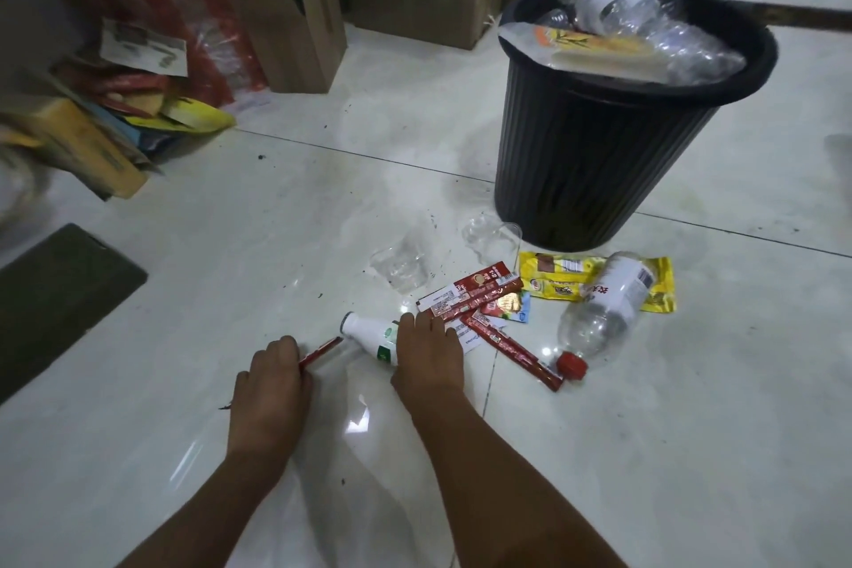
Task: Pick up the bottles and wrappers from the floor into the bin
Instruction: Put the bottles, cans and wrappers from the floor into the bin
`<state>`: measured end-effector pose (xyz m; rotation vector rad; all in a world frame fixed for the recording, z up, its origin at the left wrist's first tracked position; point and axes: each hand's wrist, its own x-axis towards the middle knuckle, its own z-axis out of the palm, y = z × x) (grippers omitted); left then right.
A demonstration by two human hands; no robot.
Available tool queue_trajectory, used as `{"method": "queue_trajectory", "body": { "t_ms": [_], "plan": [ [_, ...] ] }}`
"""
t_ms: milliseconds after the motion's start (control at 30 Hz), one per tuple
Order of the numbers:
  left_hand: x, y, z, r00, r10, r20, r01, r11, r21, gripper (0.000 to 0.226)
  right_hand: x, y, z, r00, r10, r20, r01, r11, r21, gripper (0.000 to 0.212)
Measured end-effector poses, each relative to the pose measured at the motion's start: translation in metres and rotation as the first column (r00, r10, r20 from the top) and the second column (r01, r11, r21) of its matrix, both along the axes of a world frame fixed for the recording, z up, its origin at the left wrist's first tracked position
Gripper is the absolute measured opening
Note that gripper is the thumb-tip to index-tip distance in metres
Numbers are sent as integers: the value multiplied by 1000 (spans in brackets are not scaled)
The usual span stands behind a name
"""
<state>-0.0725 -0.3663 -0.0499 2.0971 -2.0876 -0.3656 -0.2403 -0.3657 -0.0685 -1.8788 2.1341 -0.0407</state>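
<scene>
At the far left a dark mat (55, 291) lies on the floor (230, 244), well clear of the work. Our left hand (269, 378) is curled, pinching one end of a thin red strip (321, 349); it is light and limp, so a fingertip pinch should do. Just beside it the white bottle (371, 337) lies on its side, and our right hand (428, 355) rests over its lower end; whether the fingers have closed round it we cannot tell, since the back of the hand hides them. It looks small, stiff and probably light, best taken round the body. Next come the red wrappers (470, 295), overlapping and flat on the tile, likely slippery and easier to lift by an edge. A clear cup (401, 265) sits beyond them, thin and easily crushed. Further right a yellow wrapper (553, 281) lies under a clear bottle (604, 309), which looks empty, so the bottle should come up first. Behind them stands the bin (613, 143), already heaped to the rim, so anything added may slide off. Cardboard boxes (415, 14) at the back are out of the way.
</scene>
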Motion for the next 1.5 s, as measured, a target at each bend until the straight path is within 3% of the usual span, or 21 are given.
{"method": "queue_trajectory", "body": {
  "t_ms": [367, 500, 567, 633, 833, 1033, 1300, 1500],
  "plan": [
    [-49, 5, 26, 999, -28, -21, 27, 999, -30, 13, -70, 30, 46, 999, -50, -18, 49, 997, -55, 57],
    [-95, 12, 56, 983, -178, 37, 181, 978, -105, 34, -107, 24, 95, 993, -115, -37, 109, 986, -126, 57],
    [-117, 4, 78, 972, -230, 48, 234, 963, -133, 18, -127, 21, 123, 987, -151, -49, 142, 977, -156, 59],
    [-137, -9, 104, 941, -303, 151, 327, 929, -175, 9, -147, 15, 151, 980, -182, -75, 166, 969, -183, 58],
    [-189, -70, 183, 897, -372, 238, 427, 866, -260, 15, -201, 0, 242, 960, -264, -94, 216, 911, -352, 54],
    [-251, -113, 260, 866, -471, 165, 497, 779, -383, 21, -258, -15, 320, 923, -357, -143, 259, 851, -456, 53],
    [-316, -130, 274, 669, -608, 429, 731, 643, -229, 30, -310, -33, 353, 879, -438, -189, 305, 821, -483, 49],
    [-320, -140, 250, 642, -632, 434, 746, 646, -162, 33, -333, -45, 329, 874, -410, -260, 272, 858, -437, 56]
  ]
}}
